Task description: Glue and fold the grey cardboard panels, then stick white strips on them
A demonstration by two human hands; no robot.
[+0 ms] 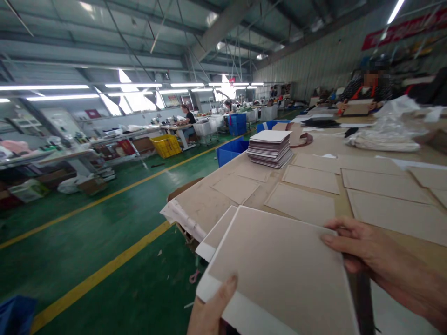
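both hands pinch one grey board (282, 270) over the near edge of the counter (209, 204): the left hand (211, 309) thumbs its lower edge, the right hand (377, 265) grips its right side. a stack of boards (270, 149) sits well apart, farther back.

matt grey cardboard sheet (279, 270), glossy green floor (104, 232)

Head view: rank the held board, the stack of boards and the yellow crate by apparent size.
1. held board, though nearness inflates it.
2. stack of boards.
3. yellow crate, far off, so true size unsure.
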